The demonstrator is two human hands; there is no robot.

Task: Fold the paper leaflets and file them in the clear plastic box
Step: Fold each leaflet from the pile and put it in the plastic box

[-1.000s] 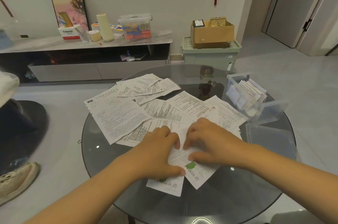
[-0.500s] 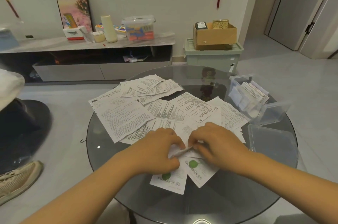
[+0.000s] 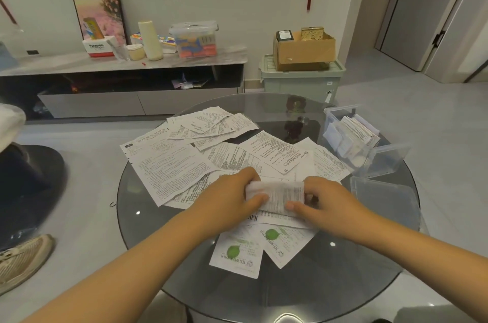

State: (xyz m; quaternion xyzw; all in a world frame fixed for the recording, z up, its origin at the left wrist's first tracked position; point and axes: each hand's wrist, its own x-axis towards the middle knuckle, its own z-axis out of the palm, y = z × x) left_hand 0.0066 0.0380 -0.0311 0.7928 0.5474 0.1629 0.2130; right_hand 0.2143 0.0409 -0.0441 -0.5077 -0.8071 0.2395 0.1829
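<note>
Fingers (image 3: 260, 198) of both hands pinch 1 folded leaflet (image 3: 277, 194), long axis left-right; box (image 3: 351, 135) lies upper right, right hand (image 3: 330, 204) nearer.

A round dark glass table (image 3: 184, 270) carries a spread of unfolded printed leaflets (image 3: 169, 164) across its left and middle, reaching toward the far edge. Two leaflets with green leaf marks (image 3: 237, 254) lie nearest the front edge. Along the right edge stand a clear plastic box (image 3: 364, 143) packed with folded papers and, just in front of it, its flat clear lid (image 3: 388, 198).
</note>
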